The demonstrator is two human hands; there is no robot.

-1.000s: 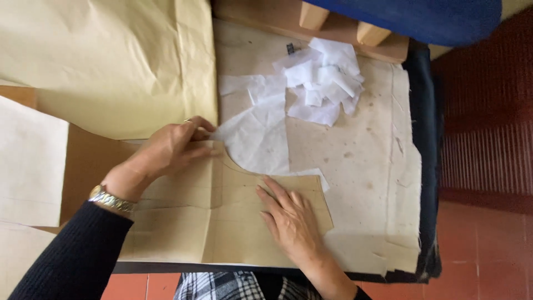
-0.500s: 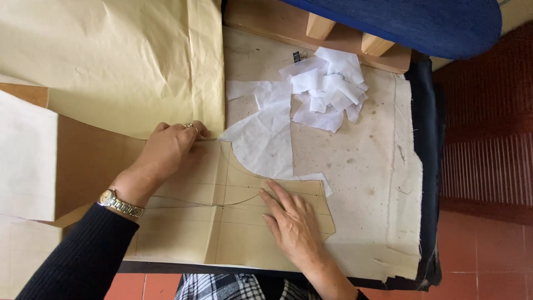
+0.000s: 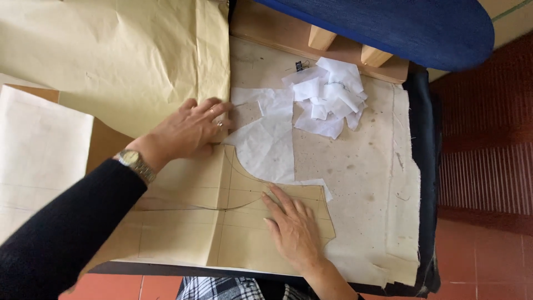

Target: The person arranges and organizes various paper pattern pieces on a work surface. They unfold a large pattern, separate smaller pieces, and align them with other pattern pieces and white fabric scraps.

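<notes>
left hand (image 3: 189, 130): fingers together, flat on tan pattern paper (image 3: 233, 222) near its upper curved edge | right hand (image 3: 294, 228): fingers spread, pressing paper's lower right part (nothing gripped) | white tissue piece (image 3: 266, 144): between both hands, touching paper's curve

The paper pattern piece (image 3: 233, 228) lies in the lower middle of the frame on the cloth-covered table (image 3: 366, 183), with the right hand (image 3: 294, 230) flat on its right part and the left hand (image 3: 186, 133) on its upper left edge. A large folded paper sheet (image 3: 111, 55) fills the upper left, and another sheet (image 3: 39, 155) lies at the left edge. The thin cut piece (image 3: 266, 144) lies just above the pattern, the pile of scraps (image 3: 330, 97) is above it to the right, and the padded board (image 3: 400, 28) is at the upper right.
</notes>
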